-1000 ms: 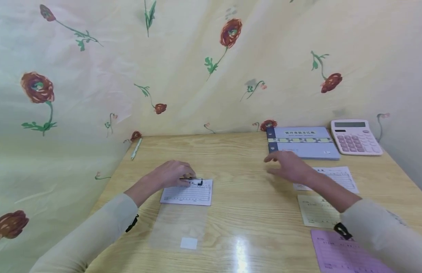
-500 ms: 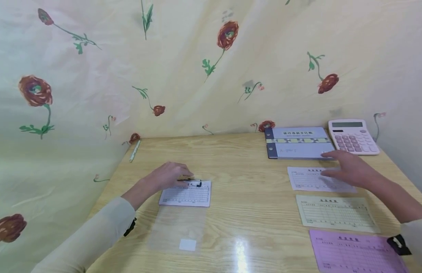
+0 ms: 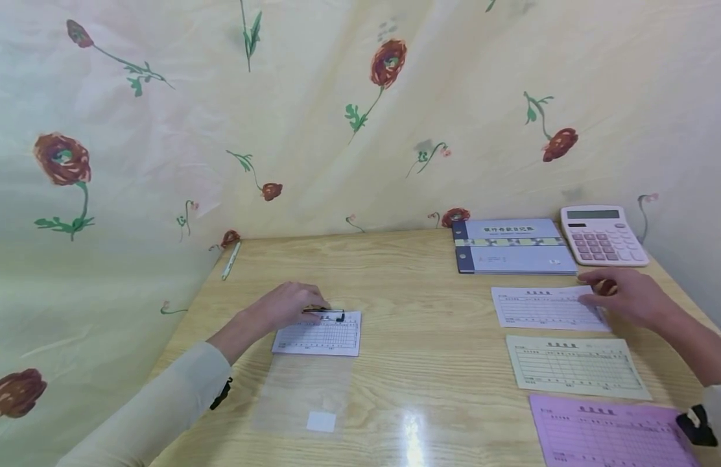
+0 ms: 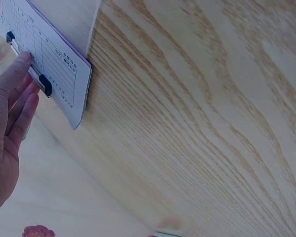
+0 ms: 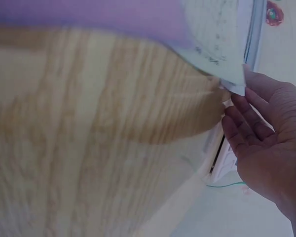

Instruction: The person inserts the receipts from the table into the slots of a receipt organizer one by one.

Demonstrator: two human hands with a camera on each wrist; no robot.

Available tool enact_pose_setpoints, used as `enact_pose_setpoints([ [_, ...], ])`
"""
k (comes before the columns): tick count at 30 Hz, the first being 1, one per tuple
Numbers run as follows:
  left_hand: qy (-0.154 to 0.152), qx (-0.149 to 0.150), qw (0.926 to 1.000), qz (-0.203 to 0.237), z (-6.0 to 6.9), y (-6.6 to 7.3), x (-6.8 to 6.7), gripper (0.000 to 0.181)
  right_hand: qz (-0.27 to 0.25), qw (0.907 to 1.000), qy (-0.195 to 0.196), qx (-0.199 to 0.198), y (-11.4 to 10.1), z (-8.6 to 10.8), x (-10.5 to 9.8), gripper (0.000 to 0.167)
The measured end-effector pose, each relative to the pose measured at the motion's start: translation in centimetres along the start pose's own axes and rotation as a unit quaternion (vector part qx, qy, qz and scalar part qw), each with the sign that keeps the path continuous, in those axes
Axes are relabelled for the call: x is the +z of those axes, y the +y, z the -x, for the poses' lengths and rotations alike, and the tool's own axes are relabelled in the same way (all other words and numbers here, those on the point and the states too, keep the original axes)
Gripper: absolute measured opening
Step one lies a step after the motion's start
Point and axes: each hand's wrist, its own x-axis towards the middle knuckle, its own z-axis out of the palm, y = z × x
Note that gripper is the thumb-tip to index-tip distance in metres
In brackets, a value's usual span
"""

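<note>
My left hand [image 3: 287, 303] pinches a metal clip [image 4: 35, 74] with black ends. In the left wrist view the thumb lies on top of the clip and the fingers are behind it. The clip sits at the upper edge of a small stack of printed white forms [image 3: 319, 340]. Below these extends a clear plastic sheet [image 3: 302, 389], which looks like a transparent clipboard. At the right, my right hand [image 3: 635, 295] pinches the right edge of a loose white form [image 3: 541, 308]; its corner shows between thumb and fingers in the right wrist view.
Nearer than the white form lie a pale green form [image 3: 576, 366] and a purple form [image 3: 605, 428]. Behind it are a blue account book [image 3: 512, 256] and a pink-and-white calculator [image 3: 605, 237]. A pen [image 3: 231, 261] lies by the left edge of the wooden table [image 3: 407, 363].
My right hand has moved right from the middle of the table, over the account book's corner, and now holds the white form's edge. The left hand stays at the clip.
</note>
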Motion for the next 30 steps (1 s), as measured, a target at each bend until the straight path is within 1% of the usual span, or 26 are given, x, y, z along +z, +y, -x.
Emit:
enact_pose_setpoints([
  [3,-0.001,0.003,1.0000,-0.001,0.00,-0.10,0.09,0.030,0.000,0.9999,0.013,0.002,0.34,0.12,0.23,0.045],
  [6,-0.005,-0.001,1.0000,0.003,-0.02,-0.15,0.15,0.030,-0.007,0.9997,0.022,0.008,0.61,0.23,0.40,0.042],
  [12,-0.001,-0.004,0.9999,0.011,0.06,0.01,0.06,0.032,-0.019,0.9990,0.036,0.015,0.78,0.47,0.61,0.034],
  [21,-0.005,-0.002,1.0000,0.003,-0.05,-0.15,0.15,0.030,-0.009,0.9987,0.044,0.025,0.84,0.29,0.62,0.028],
  [25,-0.005,-0.001,1.0000,0.004,-0.07,-0.13,0.17,0.030,-0.004,0.9984,0.043,0.035,0.74,0.37,0.53,0.027],
  [30,-0.006,-0.003,0.9999,0.009,-0.02,-0.15,0.20,0.029,-0.003,0.9984,0.043,0.038,0.59,0.37,0.29,0.026],
])
